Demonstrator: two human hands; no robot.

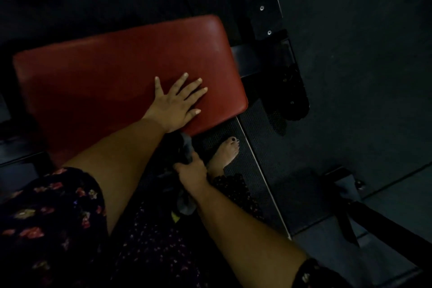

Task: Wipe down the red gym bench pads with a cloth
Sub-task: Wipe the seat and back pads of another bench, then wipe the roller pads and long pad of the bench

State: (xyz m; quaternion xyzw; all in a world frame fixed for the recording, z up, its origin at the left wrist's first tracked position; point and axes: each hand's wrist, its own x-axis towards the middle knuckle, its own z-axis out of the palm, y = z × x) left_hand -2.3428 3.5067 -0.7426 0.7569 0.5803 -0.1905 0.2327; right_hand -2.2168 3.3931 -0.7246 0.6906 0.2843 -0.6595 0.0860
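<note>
A red bench pad [98, 77] fills the middle left of the head view, lying flat on a black frame. My left hand [176, 103] rests flat on the pad's near right part, fingers spread and straight. Below the pad's near edge, my right hand [192, 172] grips a dark grey cloth [187, 147]. The cloth bunches up above the fist and hangs down below the wrist. It is off the pad's top; whether it touches the pad's front edge I cannot tell.
A black metal frame bar [259, 61] and a bolted plate [266, 11] stick out beyond the pad's right end. My bare foot [225, 152] stands on a dark textured floor mat [261, 170]. A black strap and bracket [348, 199] lie at right.
</note>
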